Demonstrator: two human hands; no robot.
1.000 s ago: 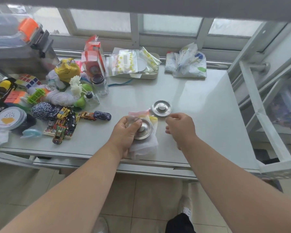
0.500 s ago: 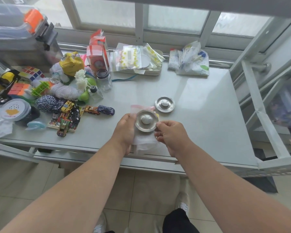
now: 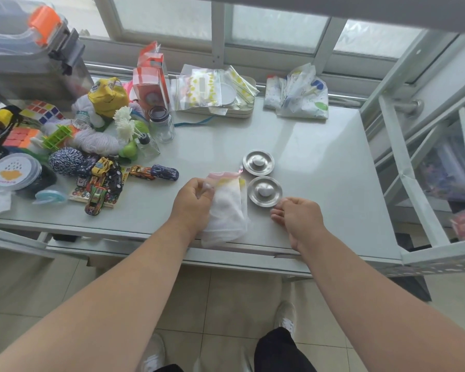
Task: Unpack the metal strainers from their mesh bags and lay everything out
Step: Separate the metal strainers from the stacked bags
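Left hand [image 3: 192, 204]: closed around the upper part of the white mesh bags [image 3: 227, 210], which are gathered in a soft bundle lying toward the front edge of the worktop [image 3: 320, 157], a pink drawstring hem being seen at the top. Right hand [image 3: 297, 217]: loosely curled and holding nothing, its fingertips [image 3: 278, 208] placed just beside the rim of the nearer metal strainer [image 3: 265, 191], whether touching cannot be told. Nearer strainer: laid flat on the worktop, just right of the bags, domed knob upward. Second metal strainer [image 3: 258, 161]: laid flat just behind the first, toward the back edge, apart from both hands. Toy cars [image 3: 156, 171]: set left of the bags, with more piled beside them. Left end of the worktop: occupied by yarn balls [image 3: 65, 159], puzzle cubes [image 3: 42, 111], white artificial flowers [image 3: 124, 122] and a small glass jar [image 3: 161, 124]. Back edge: zip bags on a tray [image 3: 212, 89], and a folded patterned cloth [image 3: 297, 95] toward the back right corner.
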